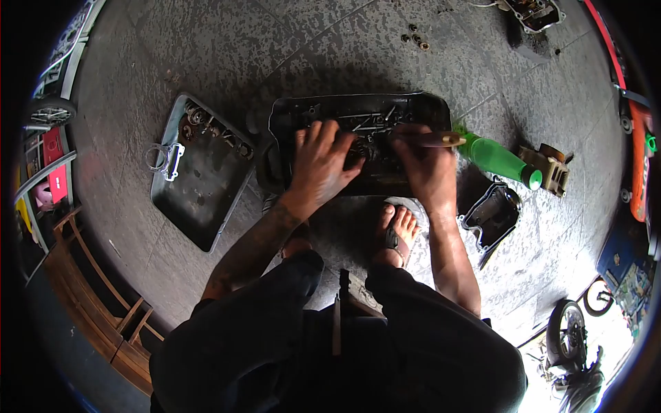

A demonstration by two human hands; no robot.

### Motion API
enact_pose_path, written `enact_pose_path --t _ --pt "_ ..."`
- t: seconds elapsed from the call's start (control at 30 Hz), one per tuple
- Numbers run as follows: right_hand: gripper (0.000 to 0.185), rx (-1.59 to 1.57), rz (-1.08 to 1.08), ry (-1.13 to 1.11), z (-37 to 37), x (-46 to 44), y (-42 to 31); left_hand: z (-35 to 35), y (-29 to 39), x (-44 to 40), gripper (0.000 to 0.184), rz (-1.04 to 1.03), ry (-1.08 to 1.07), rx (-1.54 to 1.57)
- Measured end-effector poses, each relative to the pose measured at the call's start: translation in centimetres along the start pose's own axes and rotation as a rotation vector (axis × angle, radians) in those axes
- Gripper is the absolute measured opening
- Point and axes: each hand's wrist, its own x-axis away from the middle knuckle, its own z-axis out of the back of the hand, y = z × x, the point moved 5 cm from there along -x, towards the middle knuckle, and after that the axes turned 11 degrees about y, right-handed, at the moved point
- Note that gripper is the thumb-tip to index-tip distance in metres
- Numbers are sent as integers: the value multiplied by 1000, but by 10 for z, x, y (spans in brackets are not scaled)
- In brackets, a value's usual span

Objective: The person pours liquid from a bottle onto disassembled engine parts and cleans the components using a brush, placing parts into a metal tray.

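Note:
A black tray [275, 117] holding bolts and dark metal parts lies on the floor before my feet. My left hand [320, 165] reaches over its near side, thumb and index finger curled about a small round metal part [358, 147] like a gear. Gripped in my right hand [432, 172] is a brush with a wooden handle [441, 140], the handle's end pointing right. The brush's bristles are hidden in the dark of the tray. Several long bolts [372, 125] lie along the tray's far side, beyond my hands.
Left stands a second tray [200, 224] with metal parts and a silver gasket [175, 162] on its edge. On the right lie a green bottle [496, 155], a tan metal part [553, 172] and an engine cover [501, 213]. Small round parts [415, 38] lie farther off.

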Motion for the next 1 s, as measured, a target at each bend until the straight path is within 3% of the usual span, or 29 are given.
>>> enact_pose_path --t 0.1,0.13,0.2,0.3,0.4,0.5,0.53,0.63,0.77,0.9,0.97,1.0 --pt "16 65 60 -144 -24 7 13 19 -12 2 37 44 104 81" --pt "18 48 123 -163 -32 7 14 17 -21 5 38 129 100 265" --pt "18 89 88 -167 -36 7 22 15 -29 8 42 233 115 574" --pt "20 160 71 -114 -25 3 21 18 -31 10 44 231 102 674" --pt "17 -398 -249 30 2 2 -3 17 -27 9 44 143 86 542" --pt "17 -546 -309 45 1 4 -17 15 -18 6 45 -4 170 500" --pt "18 -478 -172 2 -4 6 -15 15 -18 6 45 -7 173 499" --pt "19 -254 -193 10 -8 1 -3 12 -19 11 44 -3 134 462" --pt "20 -359 -291 37 -5 4 -6 8 -24 16 43 117 135 558" --pt "22 -247 -145 36 -10 6 3 -1 -30 14 43 198 180 709" --pt "22 -320 -255 40 -10 7 13 -2 -33 14 43 241 164 763" --pt "22 -520 -399 97 -9 11 6 -2 -34 16 43 296 146 821"
